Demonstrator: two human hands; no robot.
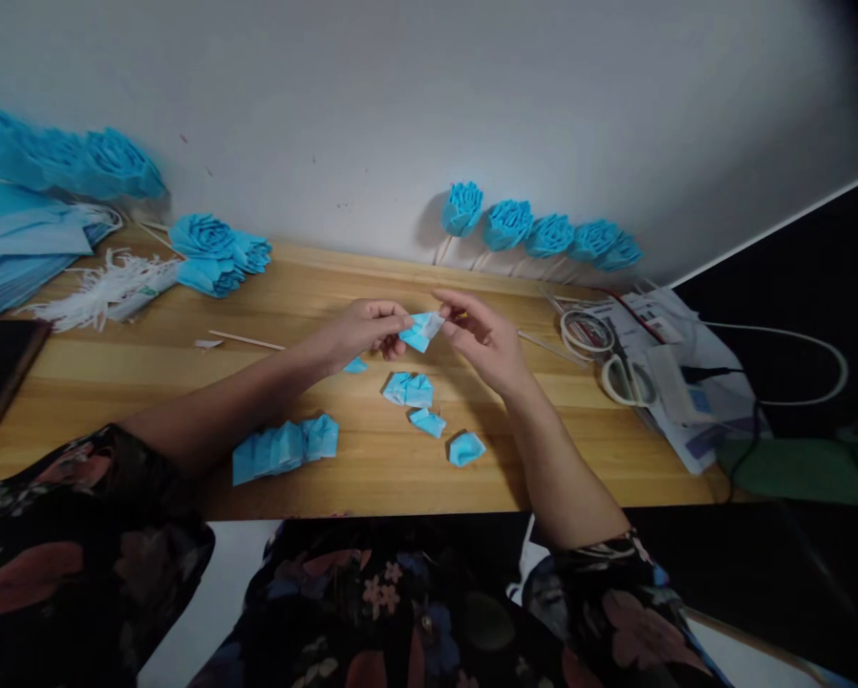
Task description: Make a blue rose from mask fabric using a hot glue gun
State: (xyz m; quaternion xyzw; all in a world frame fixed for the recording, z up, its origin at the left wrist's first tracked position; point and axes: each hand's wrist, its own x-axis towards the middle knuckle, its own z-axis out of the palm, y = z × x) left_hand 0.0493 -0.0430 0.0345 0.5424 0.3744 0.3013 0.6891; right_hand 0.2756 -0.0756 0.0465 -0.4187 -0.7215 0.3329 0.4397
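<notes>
Between my two hands, above the middle of the table, is a small folded blue-and-white petal piece (pixel 420 333). My left hand (pixel 375 328) pinches its left side between thumb and fingers. At its right corner, the thumb and fingertips of my right hand (pixel 481 334) close on the edge. Below lie more blue petal pieces: a pleated one (pixel 409 389), a narrow one (pixel 427 421) and a cupped one (pixel 466 448). A row of overlapping blue pieces (pixel 286 447) rests near the front edge. Part of another scrap (pixel 355 365) shows under my left hand.
Several blue flowers on sticks (pixel 507 225) lean along the wall. More flowers (pixel 210 250), white strings (pixel 114 291) and stacked blue sheets (pixel 28 244) are at left. A tape roll (pixel 587 331), scissors (pixel 628 380) and a white device with cables (pixel 679 384) lie right on the wooden table (pixel 206 382).
</notes>
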